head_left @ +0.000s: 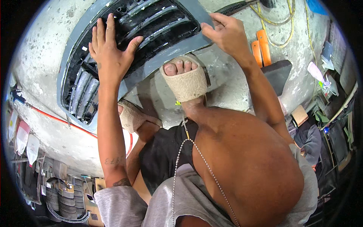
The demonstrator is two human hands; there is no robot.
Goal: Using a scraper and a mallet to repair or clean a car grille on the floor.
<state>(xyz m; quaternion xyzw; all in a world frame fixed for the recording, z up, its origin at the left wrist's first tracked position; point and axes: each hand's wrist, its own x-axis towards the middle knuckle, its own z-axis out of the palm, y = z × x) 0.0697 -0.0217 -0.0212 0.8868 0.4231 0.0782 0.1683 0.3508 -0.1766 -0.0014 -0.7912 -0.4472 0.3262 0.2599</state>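
Note:
A large car grille (159, 27) with black slats and a dull grey surround lies on the concrete in front of me. My left hand (112, 56) rests on its left part, fingers spread and thumb stretched out to the right. At the grille's right edge, my right hand (228, 33) has its fingers bent, with the thumb over the grey rim and the other fingers at its outer side. Whitish smears and dust show along the slats. The grille's far edge runs out of the picture at the top.
My sandalled foot (186, 81) stands close by the grille's near edge. Two orange-handled tools (261, 47) and a dark flat piece (277, 75) lie to the right. A yellowish hose (289, 38) curls beyond them; a red hose (62, 122) runs at left. Assorted parts crowd both sides.

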